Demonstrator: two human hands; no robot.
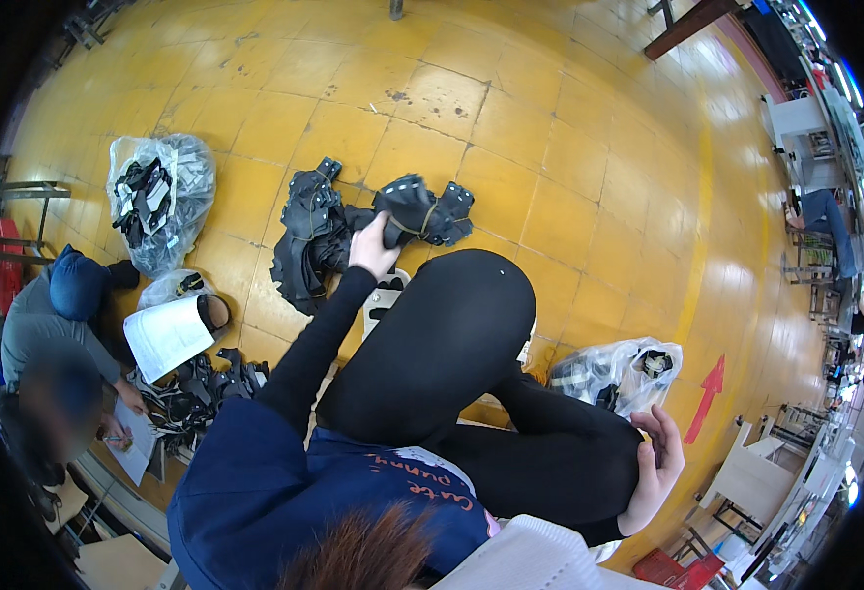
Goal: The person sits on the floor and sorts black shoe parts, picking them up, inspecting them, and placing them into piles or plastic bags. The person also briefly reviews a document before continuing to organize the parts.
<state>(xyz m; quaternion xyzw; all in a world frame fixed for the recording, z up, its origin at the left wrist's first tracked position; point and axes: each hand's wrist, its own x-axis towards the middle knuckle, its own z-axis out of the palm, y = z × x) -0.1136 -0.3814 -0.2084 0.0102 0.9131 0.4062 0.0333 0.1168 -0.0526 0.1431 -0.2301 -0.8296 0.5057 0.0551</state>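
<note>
My left hand (375, 246) reaches down to the floor and grips one end of a bundle of black flat pieces (407, 208), tied with a thin light band. Another pile of black banded bundles (306, 236) lies just to the left of it, partly overlapping. Beside my right knee, my right hand (656, 472) rests with its fingers apart and holds nothing. Below my left hand, a white item with black openings (385, 303) shows, half hidden by my leg.
Clear plastic bags of parts stand at the left (161, 202) and by my right knee (621, 376). At the left, a person in grey (43, 324) writes on a paper (135, 442) near a heap of black pieces (206, 388). Work tables (771, 467) line the right.
</note>
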